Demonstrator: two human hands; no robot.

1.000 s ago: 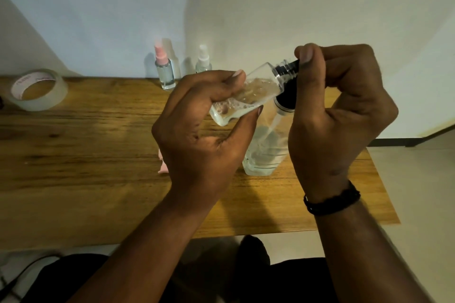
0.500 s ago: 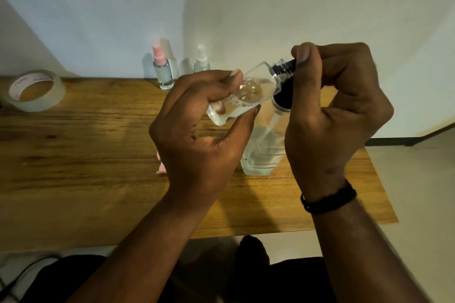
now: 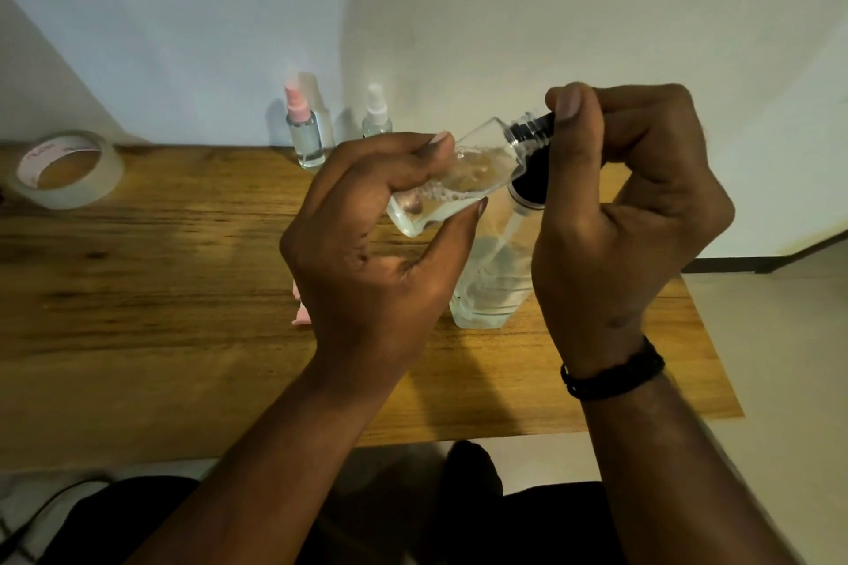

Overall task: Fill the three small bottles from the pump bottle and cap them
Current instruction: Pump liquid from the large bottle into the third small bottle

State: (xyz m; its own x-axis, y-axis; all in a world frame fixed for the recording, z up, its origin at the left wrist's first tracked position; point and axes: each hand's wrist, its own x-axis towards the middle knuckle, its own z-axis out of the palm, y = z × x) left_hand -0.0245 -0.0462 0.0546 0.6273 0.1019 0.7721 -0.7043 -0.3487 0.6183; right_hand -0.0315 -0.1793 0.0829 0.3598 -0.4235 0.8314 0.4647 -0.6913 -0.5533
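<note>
we hold the small bottle [image 3: 459,179] tipped on its side in our left hand [image 3: 367,252], fingers [image 3: 413,156] wrapped round it, above the bench [image 3: 160,289], while our right hand [image 3: 628,216] fingers pinch the black top of the pump bottle [image 3: 491,284] at its mouth.

Wooden table [image 3: 160,289] against a pale wall.
On it stand two capped small bottles [image 3: 306,138], a tape roll [image 3: 64,170], and a clear pump bottle [image 3: 493,284].
</note>
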